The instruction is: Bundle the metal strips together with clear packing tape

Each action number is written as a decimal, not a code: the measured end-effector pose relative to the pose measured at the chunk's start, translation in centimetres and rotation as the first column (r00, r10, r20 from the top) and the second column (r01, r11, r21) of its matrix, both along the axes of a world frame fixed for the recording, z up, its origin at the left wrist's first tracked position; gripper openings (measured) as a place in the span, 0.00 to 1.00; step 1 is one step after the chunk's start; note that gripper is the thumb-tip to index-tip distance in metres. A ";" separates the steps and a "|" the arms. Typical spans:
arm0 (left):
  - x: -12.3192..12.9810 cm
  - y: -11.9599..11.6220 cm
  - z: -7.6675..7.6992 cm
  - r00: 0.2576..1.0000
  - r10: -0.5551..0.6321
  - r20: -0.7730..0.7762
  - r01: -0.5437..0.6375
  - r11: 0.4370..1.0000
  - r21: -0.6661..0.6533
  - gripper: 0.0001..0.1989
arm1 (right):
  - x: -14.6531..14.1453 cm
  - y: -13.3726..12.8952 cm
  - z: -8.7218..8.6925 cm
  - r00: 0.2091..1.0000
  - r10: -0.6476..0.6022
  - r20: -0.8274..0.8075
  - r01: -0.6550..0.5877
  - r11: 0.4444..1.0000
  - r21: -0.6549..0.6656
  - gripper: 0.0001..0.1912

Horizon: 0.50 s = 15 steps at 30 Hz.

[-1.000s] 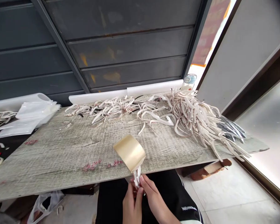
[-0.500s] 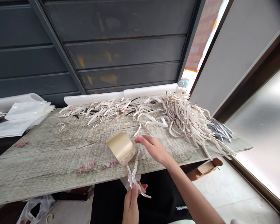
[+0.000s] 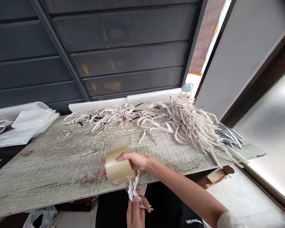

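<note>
Pinching firmly, the left hand presses its fingers together around a bundle of curved silvery strips just below the front edge of a wood-grain board. The right hand wraps its fingers over a roll of clear packing tape, holding it above that edge with its lower rim touching the top of the bundle. Farther back on the board, cream-and-metallic strips lie in a long loose row that thickens into a heap at the right end, near a plastic bottle. White plastic bags lie at the far left, and a white plastic rail runs along the back edge, before a dark metal shutter.
</note>
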<state>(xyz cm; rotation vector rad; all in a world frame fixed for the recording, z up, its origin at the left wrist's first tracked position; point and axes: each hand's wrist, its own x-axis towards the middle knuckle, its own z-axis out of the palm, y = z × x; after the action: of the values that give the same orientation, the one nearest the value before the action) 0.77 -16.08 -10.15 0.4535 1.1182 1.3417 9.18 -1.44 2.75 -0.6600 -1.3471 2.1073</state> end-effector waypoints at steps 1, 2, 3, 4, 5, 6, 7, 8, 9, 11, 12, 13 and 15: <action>0.0 0.0 0.2 0.999 0.039 0.008 -0.039 0.999 0.002 0.27 | -0.3 -0.5 0.2 0.994 -0.019 -0.111 0.018 1.000 -0.015 0.28; -0.1 0.1 0.3 0.997 0.082 0.014 -0.082 0.997 0.005 0.27 | -0.5 -0.9 0.3 0.969 -0.043 -0.242 0.039 0.999 -0.023 0.28; -0.2 0.2 0.5 0.992 0.121 0.022 -0.121 0.993 0.006 0.27 | -0.4 -1.4 0.6 0.931 -0.079 -0.356 0.078 0.997 -0.015 0.28; -0.2 0.3 0.6 0.988 0.149 0.030 -0.149 0.989 0.002 0.27 | -0.1 -1.7 0.7 0.895 -0.117 -0.430 0.137 0.990 0.016 0.27; -0.3 0.4 0.7 0.986 0.160 0.040 -0.160 0.987 -0.009 0.26 | 0.3 -2.1 0.8 0.879 -0.147 -0.454 0.204 0.976 0.078 0.26; -0.3 0.5 0.7 0.987 0.155 0.052 -0.154 0.988 -0.023 0.25 | 0.7 -2.4 0.7 0.888 -0.183 -0.422 0.272 0.949 0.161 0.24; -0.3 0.6 0.6 0.988 0.140 0.064 -0.138 0.990 -0.037 0.24 | 1.1 -2.7 0.5 0.907 -0.221 -0.358 0.322 0.912 0.253 0.24; -0.3 0.8 0.5 0.990 0.120 0.077 -0.116 0.992 -0.046 0.23 | 1.4 -2.9 0.0 0.930 -0.250 -0.269 0.338 0.870 0.359 0.23; -0.3 0.9 0.3 0.991 0.100 0.090 -0.096 0.994 -0.050 0.23 | 1.6 -3.2 -0.7 0.948 -0.269 -0.170 0.318 0.827 0.464 0.21; -0.3 1.1 -0.1 0.991 0.077 0.108 -0.071 0.996 -0.057 0.21 | 1.4 -3.7 -2.4 0.963 -0.270 -0.006 0.208 0.727 0.655 0.17; -0.3 1.2 -0.3 0.992 0.066 0.107 -0.060 0.996 -0.059 0.22 | 1.2 -3.9 -3.3 0.964 -0.262 0.035 0.157 0.674 0.722 0.15; -0.4 1.3 -0.5 0.994 0.048 0.093 -0.043 0.998 -0.055 0.23 | 1.0 -4.0 -4.0 0.966 -0.250 0.058 0.113 0.617 0.779 0.13; -0.7 1.6 -0.7 0.999 -0.019 0.040 0.021 0.999 -0.041 0.28 | 0.5 -4.1 -4.8 0.970 -0.235 0.064 0.092 0.594 0.800 0.12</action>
<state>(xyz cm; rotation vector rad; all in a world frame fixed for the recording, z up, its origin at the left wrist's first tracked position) 0.10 -14.52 -10.87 0.4051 1.1038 1.3025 9.72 -5.50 -2.00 -0.5283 -2.0164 1.0972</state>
